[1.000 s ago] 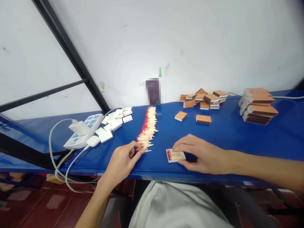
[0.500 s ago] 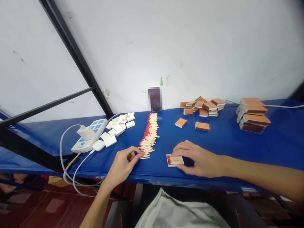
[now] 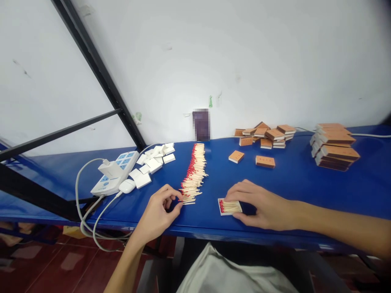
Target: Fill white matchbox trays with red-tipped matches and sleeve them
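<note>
Head view: left hand at the near end of the match row, right hand on the tray

Setting: blue worktop [image 3: 299, 175], wall along its far edge. Matchbox tray [image 3: 227, 214] lies flat, open side up, close to the near edge and about midway along it. Loaded matches [image 3: 231, 207] inside, red heads toward the worktop's left edge. Fingers cover part of the tray; fill level uncertain.

Right hand [image 3: 265, 208]: holding the tray, fingers at its far side, thumb at its near side.

Left hand [image 3: 160, 211]: thumb and index finger narrowed at the match row [image 3: 197, 169]. Cannot tell whether a match is pinched between the tips; detail too small. Row runs from the far edge toward the near edge, heads leftward.

Also noted: white box pieces [image 3: 148, 166] in a loose pile left of the row; orange matchboxes [image 3: 265, 135] heaped by the far edge, with a stepped matchbox stack [image 3: 336, 151] nearer the far right corner.

Step in hand (judged): gathering matches from the row's near end while the other hand steadies the tray.

Next move (judged): calls for a firm pinch on a few sticks, heads aligned, without disturbing their neighbours, and the tray held steady.
</note>
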